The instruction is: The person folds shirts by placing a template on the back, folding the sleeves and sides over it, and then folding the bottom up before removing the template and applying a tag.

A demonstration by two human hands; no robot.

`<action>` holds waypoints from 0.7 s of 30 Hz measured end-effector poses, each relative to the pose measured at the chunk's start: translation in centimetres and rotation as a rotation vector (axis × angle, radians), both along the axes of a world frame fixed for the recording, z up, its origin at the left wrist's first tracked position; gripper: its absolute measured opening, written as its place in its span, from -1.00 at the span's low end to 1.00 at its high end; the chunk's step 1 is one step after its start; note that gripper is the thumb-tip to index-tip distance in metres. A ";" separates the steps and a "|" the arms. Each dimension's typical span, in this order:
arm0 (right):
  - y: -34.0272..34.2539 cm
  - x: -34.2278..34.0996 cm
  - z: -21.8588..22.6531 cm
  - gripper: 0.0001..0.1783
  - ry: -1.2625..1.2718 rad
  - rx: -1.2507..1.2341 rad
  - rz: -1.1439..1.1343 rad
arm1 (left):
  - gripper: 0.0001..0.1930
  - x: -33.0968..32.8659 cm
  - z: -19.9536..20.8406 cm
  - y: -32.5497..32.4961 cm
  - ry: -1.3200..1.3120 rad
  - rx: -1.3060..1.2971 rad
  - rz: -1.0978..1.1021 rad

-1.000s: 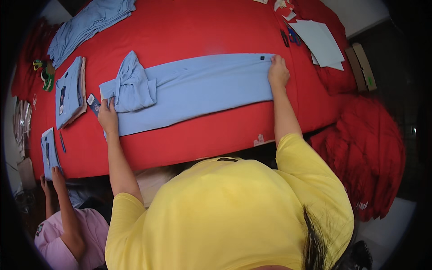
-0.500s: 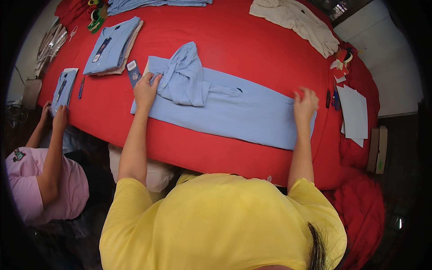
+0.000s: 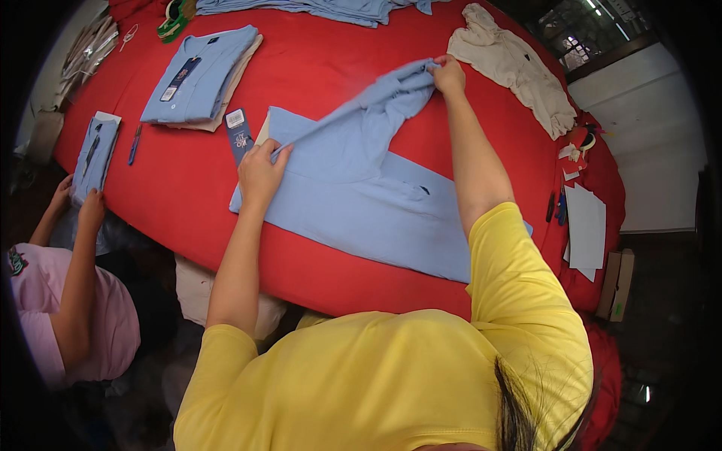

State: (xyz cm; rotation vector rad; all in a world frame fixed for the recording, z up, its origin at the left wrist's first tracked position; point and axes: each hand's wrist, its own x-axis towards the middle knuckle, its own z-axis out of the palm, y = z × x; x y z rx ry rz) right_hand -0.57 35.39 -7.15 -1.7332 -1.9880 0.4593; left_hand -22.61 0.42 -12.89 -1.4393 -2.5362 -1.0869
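Note:
A light blue shirt lies lengthwise on the red-covered table, partly folded. My left hand pinches its cloth at the left end, beside a dark blue hang tag. Farther back and to the right, my right hand grips the end of a loose part that looks like a sleeve. That part is stretched slantwise between both hands, raised at its right end. A white edge of something stiff shows under the shirt's left end.
Folded shirts are stacked at the back left, near a blue pen-like tool. At far left a co-worker's hands hold a small blue folded garment. A cream shirt lies back right; white sheets lie at the right edge.
My right hand has moved from the shirt's right end to the far middle and taken hold of the bunched part, pulling it out to the right. My left hand stays at the left end.

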 end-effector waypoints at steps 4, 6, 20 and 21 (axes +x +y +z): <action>3.2 1.6 -1.1 -0.32 -0.050 -0.120 0.157 | -0.70 0.0 0.5 0.3 -0.044 -0.015 -0.034; 2.3 -0.7 0.0 -0.23 0.305 -0.470 0.358 | -0.68 -0.4 0.6 -0.7 -0.045 -0.054 -0.012; -22.5 5.5 12.5 -0.60 0.438 0.166 1.148 | -0.39 -3.8 3.2 -1.2 -0.518 -0.366 -0.479; -24.1 7.9 11.7 -0.43 0.431 0.085 1.099 | -0.40 -3.7 3.8 -1.1 -0.582 -0.376 -0.489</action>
